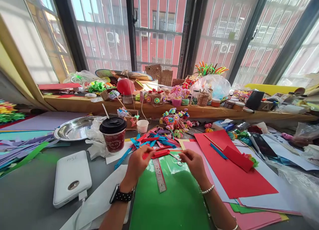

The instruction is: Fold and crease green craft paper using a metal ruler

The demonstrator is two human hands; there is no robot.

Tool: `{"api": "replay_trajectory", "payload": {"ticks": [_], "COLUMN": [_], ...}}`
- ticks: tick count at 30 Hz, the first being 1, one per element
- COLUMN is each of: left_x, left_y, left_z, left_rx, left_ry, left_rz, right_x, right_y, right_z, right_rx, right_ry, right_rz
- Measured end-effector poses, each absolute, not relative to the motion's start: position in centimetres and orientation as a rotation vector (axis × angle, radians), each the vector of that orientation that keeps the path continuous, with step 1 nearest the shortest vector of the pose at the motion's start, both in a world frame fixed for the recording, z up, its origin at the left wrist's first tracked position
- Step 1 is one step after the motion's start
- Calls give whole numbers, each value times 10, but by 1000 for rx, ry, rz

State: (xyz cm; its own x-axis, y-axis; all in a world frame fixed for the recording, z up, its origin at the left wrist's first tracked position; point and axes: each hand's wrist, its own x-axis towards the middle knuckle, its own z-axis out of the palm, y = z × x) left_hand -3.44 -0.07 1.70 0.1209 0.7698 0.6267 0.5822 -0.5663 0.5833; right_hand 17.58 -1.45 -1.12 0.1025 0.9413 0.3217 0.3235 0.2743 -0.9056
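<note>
My left hand [137, 164] is closed in a pinch on a folded red paper strip [159, 153], held just above a shiny green sheet [171, 196]. My right hand [194, 163] is also closed, fingers curled at the strip's right end near small scissors [177, 159] lying on the green sheet. A metal ruler [159, 175] lies on the green sheet between my hands. A heap of red, blue and pink paper strips [152, 142] sits just beyond my fingers.
A coffee cup with a black lid [113, 134] stands at left of the strips, a white power bank [71, 177] nearer me. A steel plate [74, 127], a small white cup [142, 126], red paper sheets [231, 170] and paper flowers [174, 118] surround the work spot.
</note>
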Motion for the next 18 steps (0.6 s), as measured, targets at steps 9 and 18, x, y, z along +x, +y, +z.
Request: {"api": "replay_trajectory", "payload": {"ticks": [9,18], "left_x": [-45,-4], "left_y": [3,-2], "left_z": [11,-17], "left_rx": [2474,2775], "left_ry": [1982,1313], "left_rz": [1857,458], "right_x": [177,161], "right_y": [-12,-16], "right_z": [-16,-20], "right_rx": [-1319,-1381], "right_ry": [-1375,-1730], "right_rz": [707,747]}}
